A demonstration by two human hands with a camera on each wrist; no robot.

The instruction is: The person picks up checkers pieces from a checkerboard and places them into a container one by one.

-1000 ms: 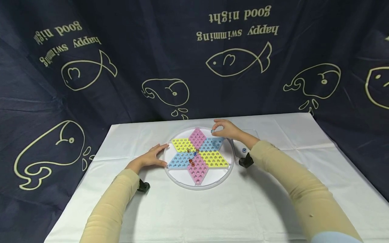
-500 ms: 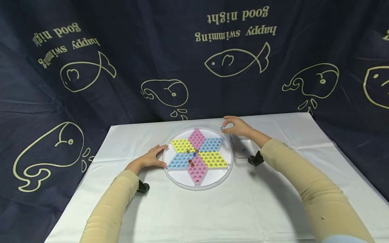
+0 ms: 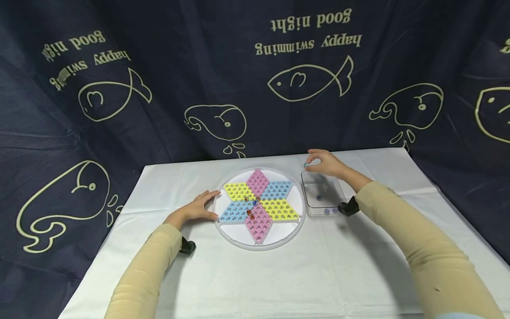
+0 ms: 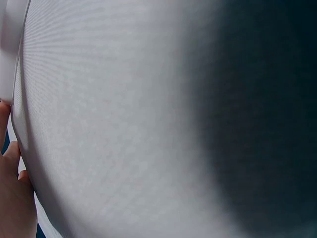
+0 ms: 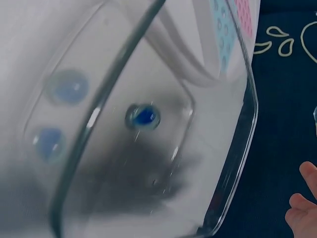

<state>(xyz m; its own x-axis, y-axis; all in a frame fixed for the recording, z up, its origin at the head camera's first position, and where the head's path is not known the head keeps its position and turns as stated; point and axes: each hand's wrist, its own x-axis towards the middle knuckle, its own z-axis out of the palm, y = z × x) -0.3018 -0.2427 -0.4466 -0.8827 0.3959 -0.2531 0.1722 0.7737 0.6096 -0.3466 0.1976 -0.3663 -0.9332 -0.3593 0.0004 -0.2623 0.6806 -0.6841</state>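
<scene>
A round white Chinese checkers board [image 3: 235,230] with a pink, yellow and blue star lies on the table. My left hand [image 3: 196,208] rests at its left rim, fingers and thumb spread. In the left wrist view, part of that hand [image 4: 16,198] shows at the left edge. Beyond the clear plastic box [image 3: 323,191], my right hand [image 3: 327,164] pinches a light blue glass marble [image 3: 306,165] between thumb and finger. Inside the box lies a blue marble [image 5: 143,117]; two blurred blue ones show through its wall. The right fingertips are mostly cut off in the right wrist view.
A blue marble [image 3: 255,203] sits near the star's centre, with red marbles [image 3: 250,215] and amber ones [image 3: 246,199] around it. The box stands close against the board's right side. A dark patterned curtain [image 3: 223,66] hangs behind the white-covered table [image 3: 255,283].
My right hand has moved right, from above the board's far right side to beyond the box's far edge, with the marble still pinched. The left hand has stayed at the rim.
</scene>
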